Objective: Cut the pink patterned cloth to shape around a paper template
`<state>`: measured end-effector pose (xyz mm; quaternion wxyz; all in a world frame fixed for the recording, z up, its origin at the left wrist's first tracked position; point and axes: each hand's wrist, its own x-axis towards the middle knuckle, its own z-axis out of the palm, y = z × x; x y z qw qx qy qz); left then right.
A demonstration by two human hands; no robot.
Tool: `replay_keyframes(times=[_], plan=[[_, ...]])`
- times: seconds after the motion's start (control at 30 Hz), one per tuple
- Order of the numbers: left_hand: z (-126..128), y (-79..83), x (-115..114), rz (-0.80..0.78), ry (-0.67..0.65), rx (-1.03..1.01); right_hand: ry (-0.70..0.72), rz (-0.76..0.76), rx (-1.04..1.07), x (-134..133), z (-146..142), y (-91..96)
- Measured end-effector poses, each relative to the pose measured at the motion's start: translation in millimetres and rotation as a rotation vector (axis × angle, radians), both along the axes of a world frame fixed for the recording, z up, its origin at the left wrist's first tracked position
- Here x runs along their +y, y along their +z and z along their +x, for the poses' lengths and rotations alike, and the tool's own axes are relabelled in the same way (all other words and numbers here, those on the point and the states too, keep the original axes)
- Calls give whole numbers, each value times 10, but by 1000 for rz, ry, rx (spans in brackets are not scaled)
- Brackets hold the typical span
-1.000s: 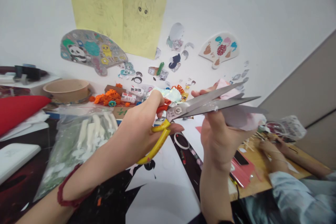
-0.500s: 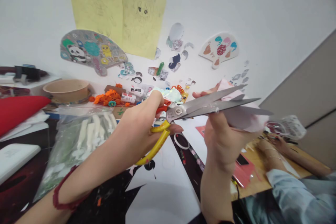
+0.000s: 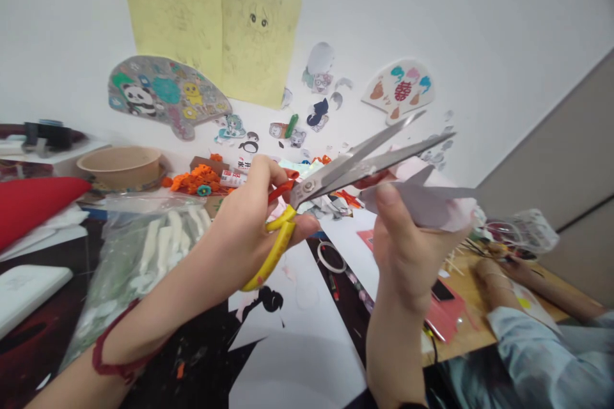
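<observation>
My left hand (image 3: 254,230), with a dark red cord bracelet (image 3: 112,348) at its wrist, is closed round the handles of a large pair of scissors (image 3: 355,166). One handle is yellow and the other red-orange. The metal blades are spread apart and point up to the right. In front of my right hand (image 3: 407,249), pale pink and white paper (image 3: 432,195) sticks out in folded points, held between thumb and fingers. The blades pass above and left of this paper; whether they touch it I cannot tell. White paper sheets (image 3: 297,358) lie below my hands.
A clear bag of white pieces (image 3: 167,243) lies at left, near an oval basket (image 3: 119,166) and orange flowers (image 3: 199,177). Fans and yellow drawings (image 3: 259,45) hang on the wall. Another person's arms (image 3: 503,287) rest on the wooden table at right.
The scissors have drawn back left and tilted upward, away from the paper, their blades still apart. The paper in my right hand has turned slightly and shows more of its white side.
</observation>
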<state>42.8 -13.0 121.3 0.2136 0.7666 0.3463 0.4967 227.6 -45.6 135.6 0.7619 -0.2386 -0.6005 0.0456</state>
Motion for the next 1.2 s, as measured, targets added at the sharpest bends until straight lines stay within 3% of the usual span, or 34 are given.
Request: replay_keyframes(times=[0.13,0.33,0.47,0.6,0.7,0.9,1.2], plan=[[-15,4,37,-25,11,11,-28,-58,-17,-35,-13,8],[-71,-35,94,-122,-76,51,-93,-62,46,-19,4,-24],[10,-71,93,-68,-219,-232,-101,-106,46,9,10,-70],[121,-67,-9,-133,-402,-462,65,-223,-16,66,-12,-143],[138,-80,-77,-109,-367,-497,154,-278,-21,124,-50,-191],[118,-112,-112,51,-256,-526,190,-286,6,149,-118,-196],[181,-130,-137,72,-274,-592,149,-283,20,129,-123,-179]])
